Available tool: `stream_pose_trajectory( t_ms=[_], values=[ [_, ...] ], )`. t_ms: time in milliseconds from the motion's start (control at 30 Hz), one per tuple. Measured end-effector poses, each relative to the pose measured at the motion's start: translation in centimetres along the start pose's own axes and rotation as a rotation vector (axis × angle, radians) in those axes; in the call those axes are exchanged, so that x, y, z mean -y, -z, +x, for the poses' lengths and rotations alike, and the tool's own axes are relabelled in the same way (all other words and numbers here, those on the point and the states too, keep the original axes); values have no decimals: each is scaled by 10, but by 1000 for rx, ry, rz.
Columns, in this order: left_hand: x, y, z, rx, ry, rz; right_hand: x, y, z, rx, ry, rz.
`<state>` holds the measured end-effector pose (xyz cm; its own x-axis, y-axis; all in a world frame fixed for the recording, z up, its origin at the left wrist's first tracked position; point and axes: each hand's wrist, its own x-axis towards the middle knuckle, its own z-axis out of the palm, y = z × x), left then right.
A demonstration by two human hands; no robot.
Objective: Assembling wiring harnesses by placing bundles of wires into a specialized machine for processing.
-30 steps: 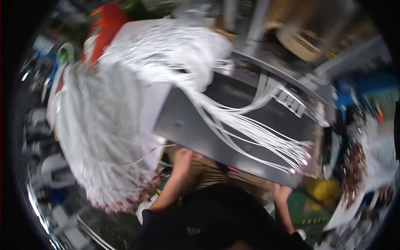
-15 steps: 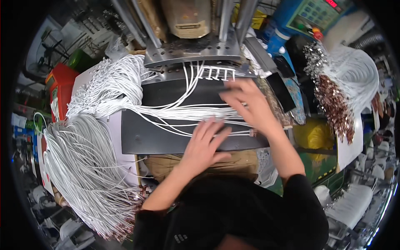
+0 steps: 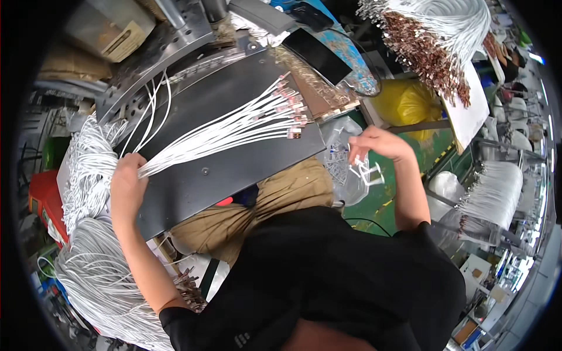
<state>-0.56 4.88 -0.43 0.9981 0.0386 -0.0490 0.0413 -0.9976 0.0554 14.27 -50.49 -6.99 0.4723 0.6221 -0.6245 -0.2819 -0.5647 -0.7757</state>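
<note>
My left hand (image 3: 127, 182) is closed around the narrow end of a bundle of white cables (image 3: 205, 136) on a black plate (image 3: 246, 153). The bundle fans out to the right, ending in copper-coloured connectors (image 3: 293, 111). Off the plate's right edge, my right hand (image 3: 377, 143) pinches a branched white plastic runner (image 3: 370, 173). Beneath and beside it hangs a clear plastic bag (image 3: 345, 175) with similar pale pieces inside. Several separate white cables (image 3: 153, 111) run from near my left hand up to the metal press (image 3: 170, 50).
Piles of white cable (image 3: 93, 169) and grey-white cable (image 3: 99, 275) lie at the left, by a red box (image 3: 44, 196). A dark phone-like slab (image 3: 319, 55) rests at the plate's far right. Beyond are a yellow bag (image 3: 410, 105) and a hanging cable coil with copper-coloured ends (image 3: 427, 52).
My view has turned right. My left hand has moved to the bundle's left end and gripped it. My right hand has left the press area and now holds the white runner beside the plate.
</note>
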Motion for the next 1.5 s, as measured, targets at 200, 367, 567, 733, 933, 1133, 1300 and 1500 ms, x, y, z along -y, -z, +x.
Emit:
stream_pose_trajectory(
  t_ms=[200, 367, 567, 733, 933, 1133, 1300, 1500],
  values=[
    [-22, 1, 28, 54, 131, -207, -301, -7, 95, -444, -418, -636],
    [43, 6, 4, -221, 244, -772, -344, -78, 136, -806, 48, -376],
    [32, 2, -16, -352, 324, -639, -118, -54, 77, -1282, 155, 66],
    [-113, 14, 29, 60, 145, -566, 103, -97, 47, -892, 1094, -387],
    [-132, 0, 56, -292, -158, -811, 189, -104, 83, -645, 875, -998],
    [7, -18, 3, -28, 7, -529, 170, -114, 139, -672, 680, -1370],
    [25, -19, 9, -239, 188, -786, 156, -126, 169, -619, 999, -934],
    [-8, -27, 11, -362, 24, -640, 188, -115, 136, -808, 910, -1202]
  ],
)
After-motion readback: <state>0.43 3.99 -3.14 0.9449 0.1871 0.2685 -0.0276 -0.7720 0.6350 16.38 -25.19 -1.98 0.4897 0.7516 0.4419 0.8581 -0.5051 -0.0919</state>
